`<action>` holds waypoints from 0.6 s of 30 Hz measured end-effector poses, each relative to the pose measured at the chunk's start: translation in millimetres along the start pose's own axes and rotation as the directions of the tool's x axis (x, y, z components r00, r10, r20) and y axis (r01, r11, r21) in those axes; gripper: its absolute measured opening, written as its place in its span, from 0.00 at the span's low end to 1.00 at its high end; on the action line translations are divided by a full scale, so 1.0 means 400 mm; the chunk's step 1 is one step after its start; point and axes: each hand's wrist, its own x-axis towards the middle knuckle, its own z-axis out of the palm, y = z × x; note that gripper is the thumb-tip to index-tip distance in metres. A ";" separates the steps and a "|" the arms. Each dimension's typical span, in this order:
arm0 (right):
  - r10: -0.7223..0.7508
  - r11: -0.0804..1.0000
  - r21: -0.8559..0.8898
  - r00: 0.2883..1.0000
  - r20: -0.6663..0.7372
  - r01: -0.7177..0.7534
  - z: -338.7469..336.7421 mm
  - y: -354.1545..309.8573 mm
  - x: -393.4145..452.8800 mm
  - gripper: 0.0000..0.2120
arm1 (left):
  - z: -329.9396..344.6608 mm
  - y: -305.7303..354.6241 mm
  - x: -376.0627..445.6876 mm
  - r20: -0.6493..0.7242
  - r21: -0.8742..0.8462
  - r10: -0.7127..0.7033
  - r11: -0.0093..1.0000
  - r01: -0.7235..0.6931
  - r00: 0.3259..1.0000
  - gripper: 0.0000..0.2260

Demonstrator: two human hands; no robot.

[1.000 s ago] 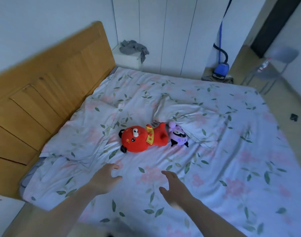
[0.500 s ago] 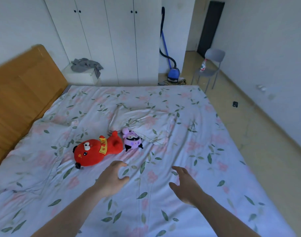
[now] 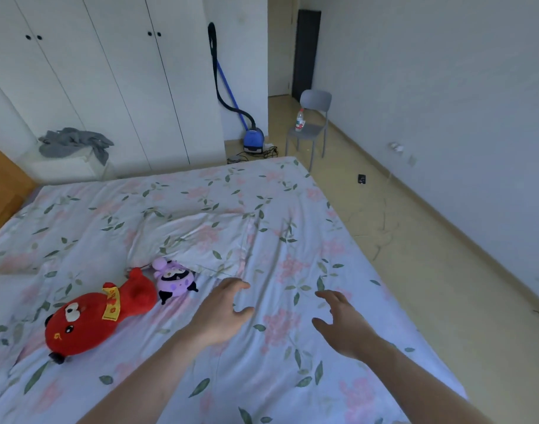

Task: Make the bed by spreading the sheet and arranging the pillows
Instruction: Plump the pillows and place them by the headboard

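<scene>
A pale floral sheet (image 3: 308, 377) covers the whole bed. One pillow (image 3: 201, 237) in the same print lies across the middle of it, and a second pillow (image 3: 14, 255) lies at the left edge near the headboard. My left hand (image 3: 222, 310) hovers just below the middle pillow's front edge, fingers apart and empty. To its right, my right hand (image 3: 341, 322) reaches over the sheet, also empty with spread fingers. A red plush toy (image 3: 94, 319) and a small purple plush toy (image 3: 173, 280) lie left of my left hand.
The wooden headboard (image 3: 2, 191) is at far left. A white nightstand (image 3: 66, 166) with grey cloth stands beside white wardrobes (image 3: 109, 71). A blue vacuum cleaner (image 3: 253, 142) and a grey chair (image 3: 311, 127) holding a bottle stand beyond the bed. Bare floor runs along the right.
My view has swung right, away from the headboard toward the foot side and the room. Both hands have moved forward over the sheet, toward the middle pillow.
</scene>
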 end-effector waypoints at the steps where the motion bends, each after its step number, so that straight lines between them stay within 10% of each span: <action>1: 0.001 1.000 0.004 1.000 -0.009 -0.001 -0.016 0.025 0.008 0.28 | 0.009 0.028 0.017 -0.001 0.003 0.011 1.000 -0.011 1.000 0.23; 18: 0.078 0.996 0.035 0.996 -0.054 -0.076 -0.565 0.801 -0.015 0.28 | 0.443 0.787 0.211 0.007 -0.031 0.026 0.999 -0.026 1.000 0.23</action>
